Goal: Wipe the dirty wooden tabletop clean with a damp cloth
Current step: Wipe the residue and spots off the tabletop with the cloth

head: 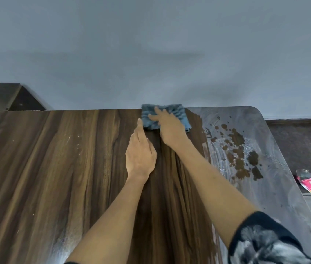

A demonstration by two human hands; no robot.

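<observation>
- The dark brown wood-grain table [59, 168] spreads under both hands; its grey dusty part, with brown spots [240, 155], lies right of the right hand.
- The folded blue-grey damp cloth [177, 111] sits at the far edge under the right hand [168, 128], whose flat spread fingers press it. It looks soft and limp, best held with the palm on top.
- The left hand [141, 155] rests open, just beside the cloth.
- No containers show.

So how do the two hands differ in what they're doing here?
The right hand lies palm-down, pressing the blue cloth at the far table edge; the left hand touches no cloth and rests on bare wood. The right reaches farther toward the wall; the left sits nearer. Both are flat, fingers extended, on the tabletop.
</observation>
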